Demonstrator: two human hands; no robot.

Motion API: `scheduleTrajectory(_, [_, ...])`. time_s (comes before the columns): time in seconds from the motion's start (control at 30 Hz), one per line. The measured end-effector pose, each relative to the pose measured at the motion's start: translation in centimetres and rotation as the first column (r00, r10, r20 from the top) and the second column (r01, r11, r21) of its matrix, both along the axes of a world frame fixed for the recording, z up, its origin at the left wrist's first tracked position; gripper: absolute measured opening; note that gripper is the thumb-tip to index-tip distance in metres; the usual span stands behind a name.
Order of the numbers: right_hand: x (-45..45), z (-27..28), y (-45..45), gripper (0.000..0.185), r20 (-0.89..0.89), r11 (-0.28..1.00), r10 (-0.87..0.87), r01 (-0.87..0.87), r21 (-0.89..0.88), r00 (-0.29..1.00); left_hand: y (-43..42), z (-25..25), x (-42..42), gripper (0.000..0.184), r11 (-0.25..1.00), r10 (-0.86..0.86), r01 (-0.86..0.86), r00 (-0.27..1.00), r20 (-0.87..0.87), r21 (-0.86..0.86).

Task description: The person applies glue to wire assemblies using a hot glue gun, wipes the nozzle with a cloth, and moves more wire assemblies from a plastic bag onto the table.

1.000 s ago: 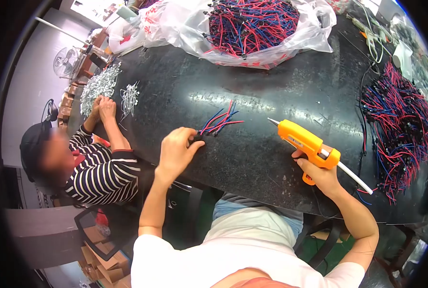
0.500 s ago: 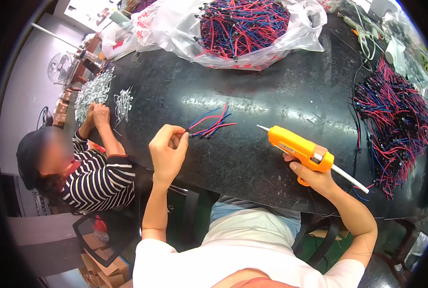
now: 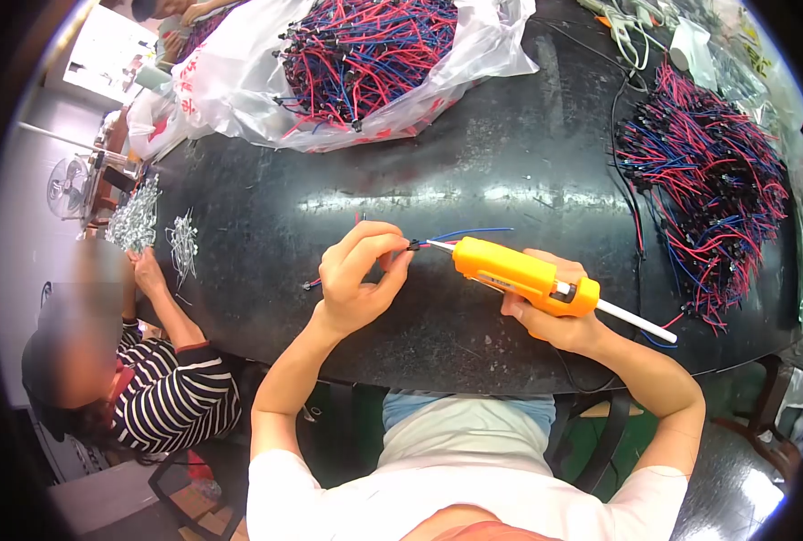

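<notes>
Between the thumb and forefinger of my left hand (image 3: 365, 275), a small black connector (image 3: 414, 244) is pinched, with a blue wire (image 3: 478, 232) and a partly hidden red one running off to the right. My right hand (image 3: 559, 311) is wrapped around a yellow hot glue gun (image 3: 505, 270). A white glue stick (image 3: 636, 319) sticks out of its back end. The gun's nozzle (image 3: 439, 245) points left and is at or very near the connector; whether they touch I cannot tell. Ends of other wires (image 3: 310, 285) show beside my left hand, which hides the rest.
A plastic bag (image 3: 230, 99) heaped with red and blue wires (image 3: 365, 63) lies at the far side of the black table (image 3: 474, 352). Another wire pile (image 3: 708, 180) is on the right. At left, a person in stripes (image 3: 181, 397) handles white pieces (image 3: 134, 216).
My left hand now holds a connector away from the other wires. The glue gun has come left, bringing its nozzle up to that connector. The camera view has shifted too.
</notes>
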State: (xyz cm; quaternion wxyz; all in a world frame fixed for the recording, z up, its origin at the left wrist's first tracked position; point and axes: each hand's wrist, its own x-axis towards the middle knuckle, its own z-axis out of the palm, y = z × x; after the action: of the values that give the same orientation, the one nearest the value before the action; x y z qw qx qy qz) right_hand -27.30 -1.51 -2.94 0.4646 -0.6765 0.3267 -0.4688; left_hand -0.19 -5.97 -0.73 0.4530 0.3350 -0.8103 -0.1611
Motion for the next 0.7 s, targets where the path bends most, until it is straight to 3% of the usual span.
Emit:
scheduleTrajectory(0.2, [-0.27, -0.12, -0.45, 0.008, -0.119, 0.993, 0.043, -0.055, -0.1, 0.992, 0.14, -0.33, 0.39, 0.025, 1.0, -0.011, 0.011, 1.0, -0.018, 0.001])
scheduleTrajectory(0.7, [0.2, -0.26, -0.43, 0.018, -0.086, 0.995, 0.022, -0.03, -0.095, 0.996, 0.35, -0.19, 0.47, 0.025, 0.999, -0.044, 0.045, 0.999, 0.025, -0.008])
